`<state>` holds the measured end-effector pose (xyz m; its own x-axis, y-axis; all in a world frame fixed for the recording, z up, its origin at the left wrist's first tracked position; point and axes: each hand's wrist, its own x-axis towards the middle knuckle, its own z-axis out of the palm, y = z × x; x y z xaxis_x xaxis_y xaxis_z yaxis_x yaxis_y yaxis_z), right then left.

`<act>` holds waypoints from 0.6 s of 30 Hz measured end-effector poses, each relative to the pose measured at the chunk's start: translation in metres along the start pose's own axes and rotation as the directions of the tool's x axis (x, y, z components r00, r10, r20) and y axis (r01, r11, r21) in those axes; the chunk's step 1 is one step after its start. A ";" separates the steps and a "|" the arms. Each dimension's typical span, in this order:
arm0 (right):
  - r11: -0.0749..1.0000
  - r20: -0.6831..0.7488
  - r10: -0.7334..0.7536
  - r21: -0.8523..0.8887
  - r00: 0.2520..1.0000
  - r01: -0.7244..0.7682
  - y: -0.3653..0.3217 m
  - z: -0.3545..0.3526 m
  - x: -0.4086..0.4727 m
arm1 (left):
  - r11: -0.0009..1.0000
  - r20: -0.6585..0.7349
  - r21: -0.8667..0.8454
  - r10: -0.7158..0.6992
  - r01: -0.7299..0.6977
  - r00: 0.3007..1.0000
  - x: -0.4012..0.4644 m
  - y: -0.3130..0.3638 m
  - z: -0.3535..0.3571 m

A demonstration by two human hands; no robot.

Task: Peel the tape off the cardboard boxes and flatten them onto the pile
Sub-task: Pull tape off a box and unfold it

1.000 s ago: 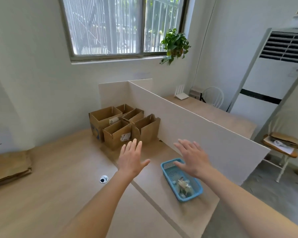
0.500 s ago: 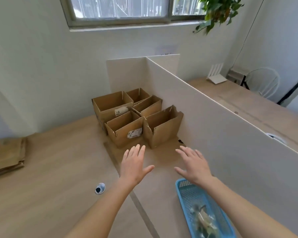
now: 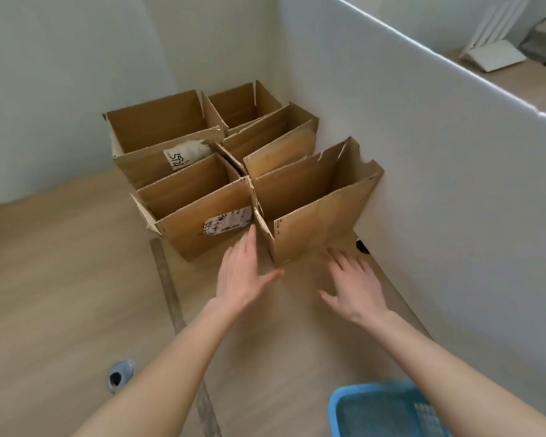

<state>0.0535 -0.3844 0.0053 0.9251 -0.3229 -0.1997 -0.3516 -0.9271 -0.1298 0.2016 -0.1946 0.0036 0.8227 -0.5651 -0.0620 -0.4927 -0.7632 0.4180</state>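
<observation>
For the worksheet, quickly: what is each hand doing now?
Left hand: open, holding nothing.
Right hand: open, holding nothing.

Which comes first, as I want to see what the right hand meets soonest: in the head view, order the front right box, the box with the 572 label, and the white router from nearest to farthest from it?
From the right hand:
1. Front right box, just ahead of the fingertips, against the partition.
2. Box with the 572 label, back left.
3. White router, beyond the partition, far right.
</observation>
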 end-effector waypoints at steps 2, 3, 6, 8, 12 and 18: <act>0.999 -0.010 0.009 0.032 1.000 -0.009 0.009 0.008 0.018 | 0.991 -0.039 -0.134 -0.021 0.015 0.999 0.022 -0.004 0.011; 0.999 -0.013 0.009 0.044 1.000 -0.008 0.013 0.012 0.025 | 0.980 -0.054 -0.200 -0.030 0.019 0.998 0.031 -0.006 0.016; 0.998 -0.011 -0.026 0.049 1.000 0.026 0.021 0.023 0.036 | 0.936 -0.089 -0.351 -0.042 0.008 0.995 0.050 -0.009 0.029; 0.997 -0.002 -0.051 0.050 0.999 0.051 0.025 0.028 0.038 | 0.910 -0.100 -0.414 -0.047 0.001 0.994 0.058 -0.008 0.036; 0.995 0.012 -0.089 0.035 0.996 0.089 0.030 0.031 0.038 | 0.895 -0.120 -0.447 -0.058 -0.002 0.991 0.070 -0.006 0.044; 0.995 -0.007 -0.094 0.039 0.996 0.094 0.038 0.030 0.033 | 0.905 -0.067 -0.423 0.013 -0.040 0.998 0.049 -0.013 0.049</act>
<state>0.0666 -0.4242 -0.0354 0.9550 -0.2359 -0.1799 -0.2684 -0.9452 -0.1858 0.2341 -0.2278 -0.0487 0.8334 -0.5526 0.0045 -0.3591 -0.5354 0.7644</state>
